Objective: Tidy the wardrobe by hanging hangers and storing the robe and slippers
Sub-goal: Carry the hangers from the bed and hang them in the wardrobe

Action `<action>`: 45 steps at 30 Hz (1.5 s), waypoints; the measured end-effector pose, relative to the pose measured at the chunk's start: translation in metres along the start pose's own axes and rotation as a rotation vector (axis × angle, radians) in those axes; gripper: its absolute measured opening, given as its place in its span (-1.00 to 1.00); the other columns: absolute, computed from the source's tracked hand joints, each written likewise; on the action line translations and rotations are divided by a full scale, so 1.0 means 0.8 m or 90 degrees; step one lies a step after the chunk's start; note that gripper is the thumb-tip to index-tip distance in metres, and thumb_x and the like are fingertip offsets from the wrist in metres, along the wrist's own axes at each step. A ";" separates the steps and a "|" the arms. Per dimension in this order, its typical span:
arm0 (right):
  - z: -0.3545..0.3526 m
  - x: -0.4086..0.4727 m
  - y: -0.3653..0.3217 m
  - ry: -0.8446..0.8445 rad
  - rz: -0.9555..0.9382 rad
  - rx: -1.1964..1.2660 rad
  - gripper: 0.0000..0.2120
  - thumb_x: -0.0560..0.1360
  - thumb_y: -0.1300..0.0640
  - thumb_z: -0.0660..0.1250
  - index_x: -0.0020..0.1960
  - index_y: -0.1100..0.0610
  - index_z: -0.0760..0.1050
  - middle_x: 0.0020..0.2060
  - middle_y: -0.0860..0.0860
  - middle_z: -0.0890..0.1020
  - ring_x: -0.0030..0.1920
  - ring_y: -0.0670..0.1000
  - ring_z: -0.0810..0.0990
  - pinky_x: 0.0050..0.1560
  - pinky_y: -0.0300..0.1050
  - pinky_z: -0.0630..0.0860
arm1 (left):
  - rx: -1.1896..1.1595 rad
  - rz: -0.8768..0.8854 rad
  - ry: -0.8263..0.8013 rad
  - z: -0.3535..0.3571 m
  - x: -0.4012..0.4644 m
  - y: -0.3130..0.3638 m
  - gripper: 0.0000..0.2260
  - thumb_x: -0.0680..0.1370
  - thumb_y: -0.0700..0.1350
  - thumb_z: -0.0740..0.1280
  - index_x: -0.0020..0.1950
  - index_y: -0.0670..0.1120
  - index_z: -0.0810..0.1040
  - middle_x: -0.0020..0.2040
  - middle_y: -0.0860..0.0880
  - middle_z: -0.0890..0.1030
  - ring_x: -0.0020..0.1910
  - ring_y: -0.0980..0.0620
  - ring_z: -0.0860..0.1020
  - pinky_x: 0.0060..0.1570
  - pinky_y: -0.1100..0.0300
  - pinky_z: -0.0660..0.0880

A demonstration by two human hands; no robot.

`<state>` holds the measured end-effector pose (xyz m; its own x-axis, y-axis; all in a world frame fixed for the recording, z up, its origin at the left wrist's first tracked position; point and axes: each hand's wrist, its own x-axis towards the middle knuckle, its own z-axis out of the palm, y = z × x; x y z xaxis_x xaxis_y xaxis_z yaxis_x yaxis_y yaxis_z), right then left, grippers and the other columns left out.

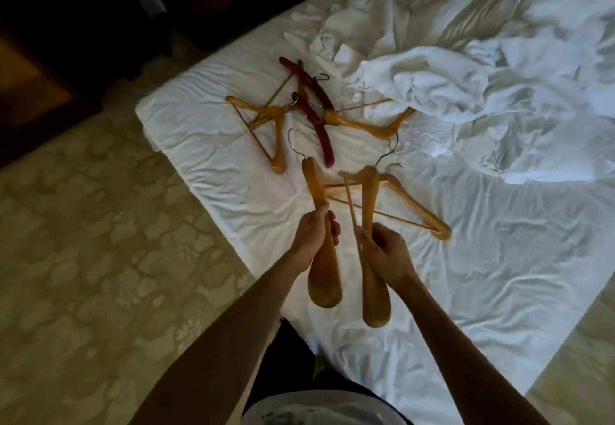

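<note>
Left hand (pixel 312 231) gripping one wooden hanger (pixel 321 258), right hand (pixel 387 251) gripping another (pixel 371 271) (more on bed (pixel 199 131))

Six wooden hangers (pixel 362 125), two red padded hangers (pixel 314 131), and two hands (pixel 312 231).

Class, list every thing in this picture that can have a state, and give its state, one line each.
Left hand: gripping a wooden hanger.
Right hand: gripping another wooden hanger.
Left-held hanger: lifted, hook pointing away.
Right-held hanger: lifted, hook pointing away.
Wooden hanger near the hands: lying flat on the bed.
Red padded hangers: lying on the bed, overlapping.
White robe: crumpled, not hung.
Bed sheet: wrinkled.
</note>
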<state>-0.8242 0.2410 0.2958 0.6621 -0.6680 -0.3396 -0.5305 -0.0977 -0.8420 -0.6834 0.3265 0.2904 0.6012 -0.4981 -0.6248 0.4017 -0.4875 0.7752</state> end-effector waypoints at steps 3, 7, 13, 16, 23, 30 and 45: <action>0.012 -0.015 -0.046 -0.043 -0.091 -0.020 -0.62 0.58 -0.21 0.26 -0.19 0.08 0.51 -0.37 -0.05 0.58 -0.38 -0.15 0.52 -0.29 -0.23 0.44 | -0.068 0.052 0.013 -0.050 -0.039 0.012 -0.62 0.69 0.15 0.14 -0.03 -0.10 0.55 -0.26 -0.08 0.65 -0.25 -0.02 0.62 -0.06 0.09 0.58; 0.044 -0.030 -0.122 -0.112 -0.199 -0.014 -0.71 0.63 -0.11 0.21 -0.09 0.04 0.57 -0.26 -0.09 0.65 -0.26 -0.19 0.61 -0.24 -0.37 0.46 | -0.124 0.121 0.046 -0.124 -0.098 0.024 -0.65 0.65 0.13 0.24 -0.04 -0.13 0.60 -0.25 -0.08 0.66 -0.22 0.00 0.62 -0.13 0.19 0.54; 0.140 -0.044 -0.235 -0.238 -0.304 -0.010 -0.57 0.60 -0.14 0.26 -0.14 0.24 0.55 -0.33 0.23 0.58 -0.35 -0.03 0.53 -0.26 -0.09 0.46 | -0.160 0.199 0.194 -0.257 -0.184 0.029 -0.67 0.63 0.08 0.31 -0.16 -0.15 0.60 -0.32 -0.09 0.64 -0.34 0.01 0.61 -0.12 0.05 0.50; 0.198 -0.060 -0.286 -0.294 -0.348 -0.012 -0.54 0.58 -0.12 0.31 -0.15 0.30 0.55 -0.32 0.23 0.58 -0.35 -0.03 0.52 -0.24 -0.09 0.44 | -0.120 0.225 0.271 -0.321 -0.228 0.030 -0.64 0.65 0.09 0.27 -0.10 -0.19 0.60 -0.30 -0.09 0.64 -0.38 0.10 0.61 -0.25 0.22 0.54; 0.333 -0.100 -0.390 -0.410 -0.430 -0.029 -0.45 0.44 -0.37 0.27 -0.15 0.15 0.60 -0.30 0.12 0.64 -0.25 0.10 0.64 -0.14 0.08 0.60 | -0.096 0.256 0.383 -0.454 -0.308 0.021 -0.60 0.66 0.14 0.22 -0.03 -0.17 0.63 -0.18 -0.09 0.69 -0.23 0.05 0.65 -0.14 0.20 0.58; 0.465 -0.107 -0.487 -0.481 -0.474 -0.043 -0.59 0.53 -0.23 0.32 -0.12 0.13 0.63 -0.23 0.20 0.65 -0.18 0.19 0.65 -0.08 0.19 0.60 | -0.133 0.291 0.434 -0.598 -0.302 0.021 -0.57 0.66 0.14 0.24 -0.03 -0.22 0.63 -0.20 -0.15 0.67 -0.22 -0.06 0.62 -0.04 -0.03 0.57; 0.707 0.015 -0.667 -0.469 -0.497 -0.063 -0.57 0.51 -0.27 0.33 -0.19 0.10 0.58 -0.46 -0.06 0.46 -0.41 -0.07 0.46 -0.36 -0.19 0.41 | -0.199 0.306 0.377 -0.897 -0.162 0.068 -0.56 0.64 0.18 0.24 0.03 -0.21 0.62 -0.16 -0.12 0.68 -0.18 -0.04 0.64 0.09 -0.12 0.57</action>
<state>-0.2342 0.7024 0.5039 0.9744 0.2097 0.0809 0.1585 -0.3859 -0.9088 -0.2436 0.8789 0.4802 0.9861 -0.0988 -0.1332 0.1286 -0.0518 0.9903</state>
